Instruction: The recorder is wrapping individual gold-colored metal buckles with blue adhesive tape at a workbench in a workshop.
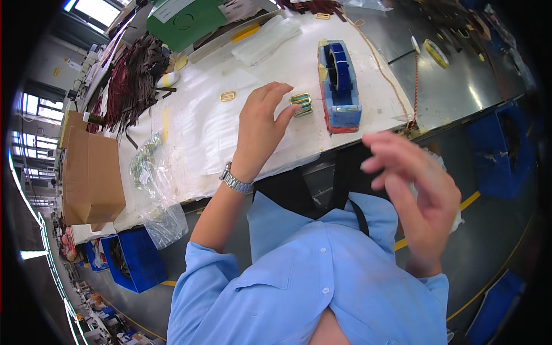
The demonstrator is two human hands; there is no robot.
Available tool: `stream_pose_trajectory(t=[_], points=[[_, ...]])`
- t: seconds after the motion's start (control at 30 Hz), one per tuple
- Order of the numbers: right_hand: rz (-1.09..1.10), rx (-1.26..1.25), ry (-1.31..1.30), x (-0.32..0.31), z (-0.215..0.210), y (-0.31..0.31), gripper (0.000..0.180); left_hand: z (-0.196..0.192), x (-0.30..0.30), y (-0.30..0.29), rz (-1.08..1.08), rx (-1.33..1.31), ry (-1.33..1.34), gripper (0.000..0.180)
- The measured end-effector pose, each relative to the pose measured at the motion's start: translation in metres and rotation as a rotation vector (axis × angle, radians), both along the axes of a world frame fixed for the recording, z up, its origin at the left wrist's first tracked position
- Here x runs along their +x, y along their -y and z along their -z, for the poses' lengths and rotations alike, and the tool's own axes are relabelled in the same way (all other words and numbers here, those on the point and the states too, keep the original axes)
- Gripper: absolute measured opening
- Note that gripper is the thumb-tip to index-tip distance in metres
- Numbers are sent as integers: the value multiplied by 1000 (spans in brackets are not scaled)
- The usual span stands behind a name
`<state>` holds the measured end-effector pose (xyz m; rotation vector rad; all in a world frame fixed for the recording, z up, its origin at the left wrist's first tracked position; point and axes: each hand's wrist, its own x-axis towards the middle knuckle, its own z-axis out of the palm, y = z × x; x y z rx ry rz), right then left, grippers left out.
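Left hand (260, 123): stretched out over the desk (190, 144), fingertips on a small stack of gold metal buckles (301, 104) — touching it, not closed around it.
Right hand (415, 192): raised off the desk edge in front of the chest, blurred, fingers loosely spread and holding nothing.
Buckles: the stack lies on the white sheet covering the desk, just beside the tape dispenser; a single gold buckle (227, 96) lies apart to the left of the hand.
Tape dispenser (339, 86): blue and heavy, with a dark blue roll standing in it, on the desk to the right of the buckle stack.
Clear bag (150, 167): near the front left of the desk, holding greenish metal pieces; too small to tell what kind.
Cardboard box (92, 175): brown, at the left end of the desk, flaps shut so its contents are hidden.
Blue bins (129, 259): on the floor below the left end — what lies in them cannot be made out.
Leather strips (135, 80): a dark heap at the far left of the desk.
Tape roll (436, 53): yellow, on the bare metal surface to the right.
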<state>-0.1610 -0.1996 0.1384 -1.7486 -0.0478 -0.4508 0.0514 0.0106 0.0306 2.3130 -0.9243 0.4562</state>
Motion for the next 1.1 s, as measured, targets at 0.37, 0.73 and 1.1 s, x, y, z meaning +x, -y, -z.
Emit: stream_pose_trajectory(t=[0.37,0.73,1.1], points=[[247,-215,-222,117,126,30,38,-25,12,75,342,-26,337,29],[-33,560,-210,61,96,19,11,-36,33,85,278,12,317,36],[9,583,-487,-15,204,-9,10,-25,44,84,248,-11,311,46]])
